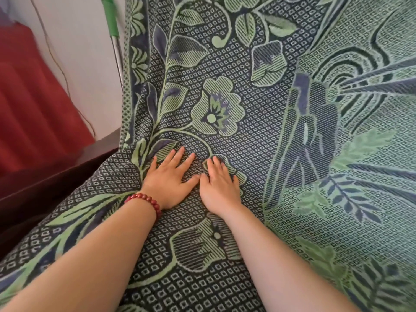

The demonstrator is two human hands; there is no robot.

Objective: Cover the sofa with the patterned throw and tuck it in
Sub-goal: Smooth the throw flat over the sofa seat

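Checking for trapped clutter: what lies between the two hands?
In the head view, only a narrow wedge of bare patterned throw separates the left hand and right hand.

Red curtain point(33, 104), green-handled pole point(113, 30)

A woven throw point(225, 109), navy with pale green flowers, leaves and small diamonds, is lying draped over the sofa, covering its back and seat and creasing between them.
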